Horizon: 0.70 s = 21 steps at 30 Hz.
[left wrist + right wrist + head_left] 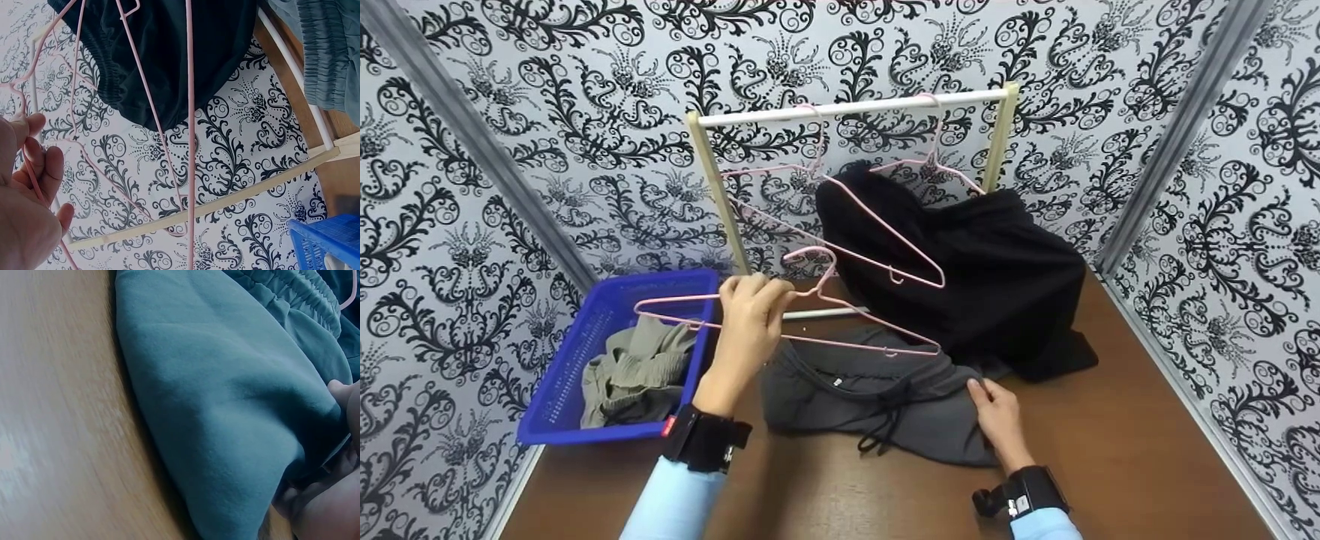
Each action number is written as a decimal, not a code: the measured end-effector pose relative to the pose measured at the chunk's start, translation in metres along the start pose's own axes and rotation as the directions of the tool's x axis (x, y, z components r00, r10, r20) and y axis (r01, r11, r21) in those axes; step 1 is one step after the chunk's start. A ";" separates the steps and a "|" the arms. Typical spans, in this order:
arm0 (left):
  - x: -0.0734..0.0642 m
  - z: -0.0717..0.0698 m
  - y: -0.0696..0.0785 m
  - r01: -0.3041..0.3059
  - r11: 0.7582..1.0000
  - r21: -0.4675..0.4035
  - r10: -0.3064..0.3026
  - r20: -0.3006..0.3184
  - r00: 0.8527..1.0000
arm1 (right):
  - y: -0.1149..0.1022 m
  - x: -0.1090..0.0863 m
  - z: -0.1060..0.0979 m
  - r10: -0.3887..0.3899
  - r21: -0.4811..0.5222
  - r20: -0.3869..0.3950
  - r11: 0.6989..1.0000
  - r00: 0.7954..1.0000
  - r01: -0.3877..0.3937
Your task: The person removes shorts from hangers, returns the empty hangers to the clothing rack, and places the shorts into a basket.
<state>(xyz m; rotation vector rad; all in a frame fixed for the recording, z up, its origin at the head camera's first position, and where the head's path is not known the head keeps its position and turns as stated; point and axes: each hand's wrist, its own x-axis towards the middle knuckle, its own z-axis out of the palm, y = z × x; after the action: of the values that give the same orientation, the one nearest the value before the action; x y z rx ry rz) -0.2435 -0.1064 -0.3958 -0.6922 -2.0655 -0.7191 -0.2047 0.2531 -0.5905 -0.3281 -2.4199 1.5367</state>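
Raised over the table, my left hand (751, 311) grips a pink wire hanger (840, 343) by one shoulder near the hook. The left wrist view shows fingers and thumb curled round that wire, with no garment on it. Below the hanger, dark grey drawstring shorts (937, 424) lie on the table, their elastic waist towards the rack. My right hand (997, 412) pinches the right edge of the shorts, thumb on top. In the right wrist view, the cloth (214, 416) bulges up beside the fingers, and part of the hand is out of frame.
A rack with a white rail (870, 107) stands behind. On it hang a bare pink hanger (877, 202) and another with a black garment (990, 277) reaching the table. To the left, a blue basket (556, 367) contains crumpled olive clothing (637, 367). Patterned walls (472, 247) enclose the table.
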 end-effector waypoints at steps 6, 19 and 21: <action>0.001 0.000 0.001 0.000 1.000 -0.004 0.000 -0.004 1.000 | -0.001 0.001 -0.002 -0.005 -0.029 0.004 1.000 1.000 0.005; 0.002 0.001 0.007 -0.003 1.000 -0.025 0.003 0.018 1.000 | -0.008 0.003 -0.008 -0.038 -0.066 0.009 0.997 0.999 0.038; 0.001 0.002 0.007 -0.005 1.000 -0.024 0.006 0.021 1.000 | -0.010 0.003 -0.009 -0.047 -0.073 0.008 0.996 0.999 0.047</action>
<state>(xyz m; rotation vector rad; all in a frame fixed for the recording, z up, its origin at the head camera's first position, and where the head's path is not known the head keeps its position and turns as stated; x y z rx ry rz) -0.2402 -0.1002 -0.3937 -0.7215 -2.0758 -0.7380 -0.2053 0.2581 -0.5776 -0.2790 -2.4744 1.4346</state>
